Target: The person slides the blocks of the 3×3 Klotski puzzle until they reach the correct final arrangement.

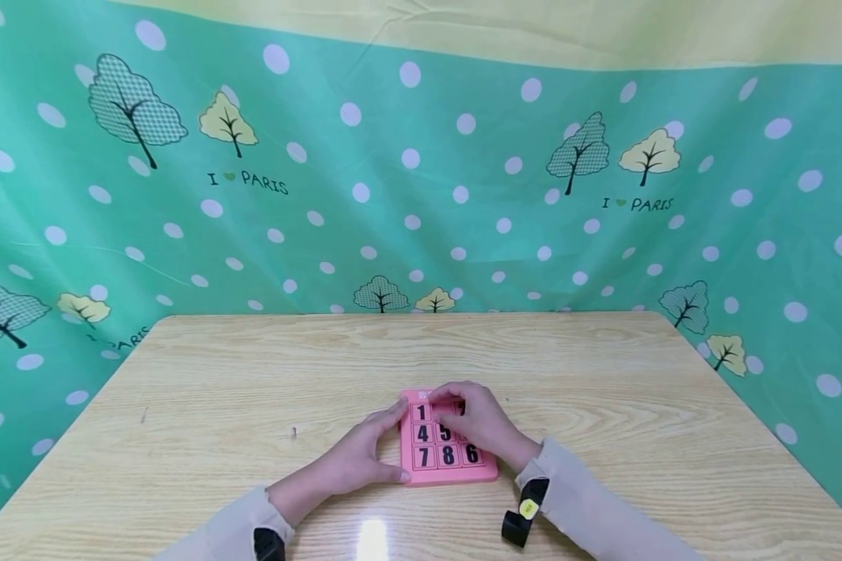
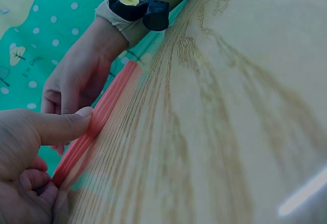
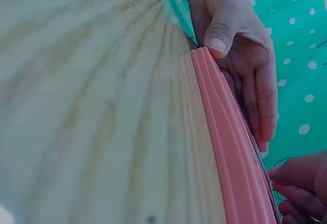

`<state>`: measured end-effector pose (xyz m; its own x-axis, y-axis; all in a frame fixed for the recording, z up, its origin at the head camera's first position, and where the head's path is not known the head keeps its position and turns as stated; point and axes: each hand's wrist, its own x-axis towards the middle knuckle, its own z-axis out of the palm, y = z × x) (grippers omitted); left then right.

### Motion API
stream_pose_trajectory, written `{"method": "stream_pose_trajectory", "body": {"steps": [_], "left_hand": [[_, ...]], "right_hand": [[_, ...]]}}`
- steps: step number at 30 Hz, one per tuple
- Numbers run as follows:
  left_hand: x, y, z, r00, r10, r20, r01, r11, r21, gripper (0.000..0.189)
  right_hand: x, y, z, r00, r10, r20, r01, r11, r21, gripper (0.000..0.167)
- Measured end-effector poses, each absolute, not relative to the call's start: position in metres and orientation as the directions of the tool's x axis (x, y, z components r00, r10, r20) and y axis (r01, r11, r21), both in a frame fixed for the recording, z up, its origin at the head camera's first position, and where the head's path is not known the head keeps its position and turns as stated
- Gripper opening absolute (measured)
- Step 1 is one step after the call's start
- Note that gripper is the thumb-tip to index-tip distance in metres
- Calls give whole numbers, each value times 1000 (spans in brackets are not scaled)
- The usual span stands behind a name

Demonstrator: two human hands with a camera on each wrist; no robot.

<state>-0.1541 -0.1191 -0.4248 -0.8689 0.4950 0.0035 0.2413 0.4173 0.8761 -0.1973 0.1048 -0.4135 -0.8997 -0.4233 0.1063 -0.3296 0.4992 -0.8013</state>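
Observation:
In the head view a pink sliding number puzzle (image 1: 451,476) lies flat on the table, its tiles marked with black digits. The 1, 4, 5, 7, 8 and 6 show; the upper right tiles are partly covered. My left hand (image 1: 356,460) holds the puzzle by its left side, thumb at the near corner and fingers at the far one. Over the upper middle tiles is my right hand (image 1: 479,418), fingers loosely bent, thumb and index fingertips close over the face. Side on, the pink frame (image 3: 225,142) shows its ridged edge in the right wrist view.
The wooden table (image 1: 252,374) carries the puzzle near its front. Behind it and at both sides hangs a green dotted curtain (image 1: 456,195). Black straps circle both wrists, and a dark strap end (image 1: 516,528) hangs below the right sleeve. A bright reflection lies near the front edge.

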Motion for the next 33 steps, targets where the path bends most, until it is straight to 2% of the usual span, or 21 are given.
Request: {"method": "stream_pose_trajectory", "body": {"steps": [15, 33], "left_hand": [[-155, -117, -423, -880, 474, -1, 244, 455, 856, 100], [-155, -116, -422, -881, 473, -19, 224, 451, 864, 97]], "right_hand": [[-197, 144, -415, -942, -317, 114, -274, 521, -809, 26], [-195, 156, -416, -944, -309, 117, -273, 529, -804, 30]]}}
